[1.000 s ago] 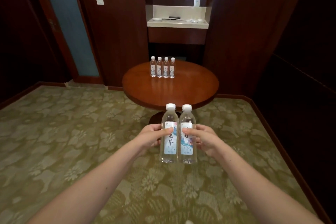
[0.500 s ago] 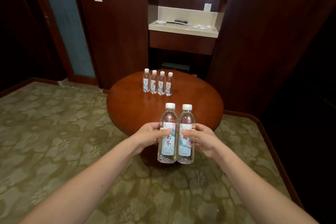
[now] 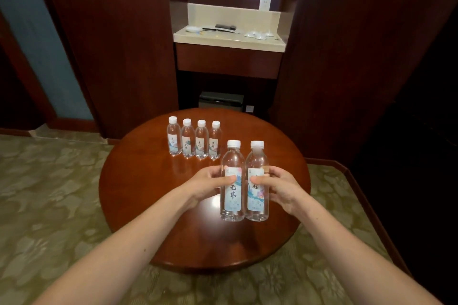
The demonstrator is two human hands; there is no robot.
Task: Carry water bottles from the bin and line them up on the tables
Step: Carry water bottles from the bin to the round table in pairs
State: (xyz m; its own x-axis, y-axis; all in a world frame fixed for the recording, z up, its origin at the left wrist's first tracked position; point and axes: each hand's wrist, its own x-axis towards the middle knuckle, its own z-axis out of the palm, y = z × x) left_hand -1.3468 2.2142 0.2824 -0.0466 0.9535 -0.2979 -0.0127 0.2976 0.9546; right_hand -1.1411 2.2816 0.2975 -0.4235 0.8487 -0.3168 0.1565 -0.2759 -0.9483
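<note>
I hold two clear water bottles with white caps and pale labels upright, side by side, above the round wooden table (image 3: 153, 205). My left hand (image 3: 208, 184) grips the left bottle (image 3: 232, 205) at its label. My right hand (image 3: 278, 186) grips the right bottle (image 3: 257, 205) the same way. Both bottles hang over the table's middle. A row of several matching bottles (image 3: 194, 141) stands upright at the table's far left part, beyond my left hand.
Behind the table a wall niche holds a cream counter (image 3: 229, 39) with small dishes and a dark remote. A dark box (image 3: 221, 99) sits under it. Dark wood panels stand on both sides. Green patterned carpet (image 3: 49, 205) surrounds the table.
I have walked closer to the table; it now lies under my hands. Both bottles stay gripped upright and side by side.
</note>
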